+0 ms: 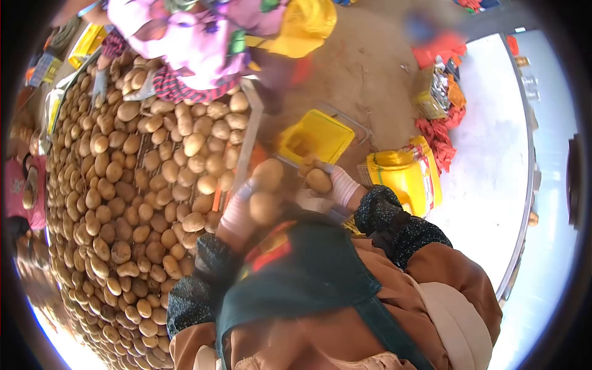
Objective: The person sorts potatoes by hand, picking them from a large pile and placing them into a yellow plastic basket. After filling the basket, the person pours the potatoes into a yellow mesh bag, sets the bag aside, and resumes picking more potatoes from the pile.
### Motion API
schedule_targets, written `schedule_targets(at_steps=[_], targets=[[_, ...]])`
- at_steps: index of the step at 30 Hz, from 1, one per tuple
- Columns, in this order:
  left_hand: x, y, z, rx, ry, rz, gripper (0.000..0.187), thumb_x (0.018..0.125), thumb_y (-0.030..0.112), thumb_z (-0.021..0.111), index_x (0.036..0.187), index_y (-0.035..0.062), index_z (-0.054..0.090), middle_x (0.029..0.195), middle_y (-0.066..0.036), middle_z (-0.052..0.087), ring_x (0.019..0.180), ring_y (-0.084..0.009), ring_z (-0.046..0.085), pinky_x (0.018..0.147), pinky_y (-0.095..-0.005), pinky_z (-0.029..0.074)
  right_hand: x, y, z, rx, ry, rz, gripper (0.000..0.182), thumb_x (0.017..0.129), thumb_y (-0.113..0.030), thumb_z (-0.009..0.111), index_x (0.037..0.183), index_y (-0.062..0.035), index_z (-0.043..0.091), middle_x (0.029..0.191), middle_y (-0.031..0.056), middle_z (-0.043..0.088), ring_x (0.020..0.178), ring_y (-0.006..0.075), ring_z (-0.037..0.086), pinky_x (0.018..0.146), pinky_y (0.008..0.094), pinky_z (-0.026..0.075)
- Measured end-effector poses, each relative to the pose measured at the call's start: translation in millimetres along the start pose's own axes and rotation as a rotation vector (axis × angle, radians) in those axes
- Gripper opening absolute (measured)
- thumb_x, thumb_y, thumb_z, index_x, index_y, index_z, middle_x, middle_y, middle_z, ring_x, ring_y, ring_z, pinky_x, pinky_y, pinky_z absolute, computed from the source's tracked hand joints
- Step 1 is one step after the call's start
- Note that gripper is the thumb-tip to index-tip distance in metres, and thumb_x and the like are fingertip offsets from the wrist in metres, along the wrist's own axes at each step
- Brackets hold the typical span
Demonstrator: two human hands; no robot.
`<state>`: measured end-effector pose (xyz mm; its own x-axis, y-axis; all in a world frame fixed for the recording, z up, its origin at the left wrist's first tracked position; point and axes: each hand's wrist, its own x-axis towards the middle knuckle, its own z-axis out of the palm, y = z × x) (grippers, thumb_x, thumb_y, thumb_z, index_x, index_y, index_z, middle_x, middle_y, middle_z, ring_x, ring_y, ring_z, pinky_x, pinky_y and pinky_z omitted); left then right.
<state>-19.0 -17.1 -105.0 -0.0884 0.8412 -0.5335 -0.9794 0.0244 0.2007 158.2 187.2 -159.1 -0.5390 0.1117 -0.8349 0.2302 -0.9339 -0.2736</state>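
Observation:
My left hand (241, 202), in a pale glove, is closed around two potatoes (267, 176), blurred by motion. In my right hand (340, 183), also gloved, are a round potato (319, 180) and a smaller one beyond it. Both hands are in front of the dark green apron (296, 265), just right of the sorting table's metal edge (251, 108). To their left spreads a large heap of potatoes (135, 209). Past the hands is a yellow crate (316, 137) with what looks like a few potatoes inside.
Across the table a person in a pink patterned top (185, 37) reaches gloved hands into the heap. Another person in pink (28, 191) stands at far left. A yellow container (410, 176) and red bags (438, 142) lie on the right beside a white surface (487, 135).

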Motion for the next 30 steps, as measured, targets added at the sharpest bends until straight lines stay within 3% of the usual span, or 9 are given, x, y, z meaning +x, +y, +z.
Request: schedule_targets(at_steps=[6, 9, 12, 13, 15, 17, 20, 25, 30], targets=[[84.4, -28.1, 9.3, -0.126, 0.116, -0.291, 0.06, 0.093, 0.053, 0.065, 0.128, 0.0053, 0.057, 0.106, -0.019, 0.069, 0.08, -0.0351, 0.07, 0.066, -0.0537, 0.06, 43.6, -11.5, -68.8, 0.334, 0.366, -0.179, 0.051, 0.097, -0.038, 0.064, 0.136, -0.0089, 0.05, 0.131, 0.0153, 0.058, 0.112, 0.0359, 0.059, 0.091, 0.0514, 0.052], [133.2, -40.2, -3.7, -0.121, 0.094, -0.404, 0.059, 0.094, 0.055, 0.063, 0.128, 0.0074, 0.057, 0.105, -0.019, 0.069, 0.079, -0.0365, 0.07, 0.065, -0.0569, 0.059, 72.9, -10.0, -133.6, 0.545, -0.041, -0.056, 0.059, 0.097, -0.036, 0.065, 0.142, -0.0061, 0.042, 0.141, 0.0189, 0.047, 0.124, 0.0411, 0.05, 0.101, 0.0573, 0.044], [162.6, -48.9, -8.7, -0.144, 0.199, -0.469, 0.058, 0.095, 0.057, 0.061, 0.129, 0.0105, 0.055, 0.105, -0.015, 0.069, 0.085, -0.0375, 0.069, 0.069, -0.0596, 0.058, 36.2, -21.7, -88.0, 0.228, 0.338, -0.188, 0.06, 0.097, -0.031, 0.064, 0.144, -0.0024, 0.039, 0.147, 0.0215, 0.04, 0.127, 0.0451, 0.046, 0.106, 0.0603, 0.038], [168.2, -50.3, -14.5, -0.188, 0.227, -0.504, 0.057, 0.096, 0.057, 0.06, 0.129, 0.0111, 0.054, 0.106, -0.014, 0.069, 0.087, -0.0375, 0.068, 0.07, -0.06, 0.058, 34.8, -20.1, -91.1, 0.215, 0.331, -0.175, 0.059, 0.097, -0.03, 0.063, 0.143, -0.0021, 0.04, 0.146, 0.0215, 0.042, 0.126, 0.0452, 0.047, 0.105, 0.06, 0.04], [177.1, -63.6, -51.3, 0.393, 0.028, -0.197, 0.052, 0.096, 0.054, 0.061, 0.128, 0.0127, 0.055, 0.109, -0.013, 0.068, 0.094, -0.037, 0.067, 0.073, -0.0598, 0.058, 34.9, -16.7, -97.2, 0.191, 0.312, -0.146, 0.056, 0.097, -0.028, 0.063, 0.141, -0.0013, 0.041, 0.143, 0.0216, 0.045, 0.122, 0.0453, 0.051, 0.102, 0.0593, 0.042], [171.2, -63.3, -68.5, 0.536, 0.033, -0.141, 0.048, 0.097, 0.051, 0.062, 0.128, 0.0141, 0.055, 0.114, -0.012, 0.067, 0.1, -0.0365, 0.065, 0.076, -0.0598, 0.057, 45.7, -9.1, -118.3, 0.187, 0.248, -0.116, 0.05, 0.097, -0.027, 0.063, 0.137, -0.0011, 0.046, 0.136, 0.0207, 0.052, 0.115, 0.0441, 0.056, 0.098, 0.0586, 0.045], [148.7, -50.3, -53.3, 0.215, 0.292, -0.328, 0.045, 0.098, 0.045, 0.062, 0.13, 0.0152, 0.054, 0.121, -0.013, 0.064, 0.107, -0.0364, 0.062, 0.083, -0.0608, 0.055, 42.7, -6.5, -128.2, 0.15, 0.228, -0.081, 0.041, 0.096, -0.024, 0.062, 0.129, -0.0013, 0.053, 0.123, 0.0184, 0.06, 0.105, 0.0412, 0.061, 0.094, 0.0565, 0.049], [140.0, -53.8, -36.7, 0.058, 0.392, -0.258, 0.044, 0.102, 0.041, 0.057, 0.134, 0.0122, 0.05, 0.134, -0.013, 0.057, 0.121, -0.0361, 0.055, 0.097, -0.061, 0.049, 31.6, -3.7, -120.1, 0.083, 0.361, -0.061, 0.034, 0.095, -0.024, 0.063, 0.122, -0.0034, 0.057, 0.114, 0.0159, 0.064, 0.101, 0.0372, 0.063, 0.09, 0.0536, 0.053], [159.4, -71.7, -95.3, 0.55, -0.35, 0.055, 0.052, 0.104, 0.042, 0.05, 0.142, 0.0053, 0.043, 0.14, -0.015, 0.052, 0.127, -0.0357, 0.05, 0.102, -0.0539, 0.049, 33.2, -2.3, -122.2, 0.002, 0.416, -0.005, 0.034, 0.093, -0.023, 0.065, 0.121, -0.0049, 0.058, 0.106, 0.0138, 0.065, 0.097, 0.0361, 0.064, 0.086, 0.0526, 0.055]])
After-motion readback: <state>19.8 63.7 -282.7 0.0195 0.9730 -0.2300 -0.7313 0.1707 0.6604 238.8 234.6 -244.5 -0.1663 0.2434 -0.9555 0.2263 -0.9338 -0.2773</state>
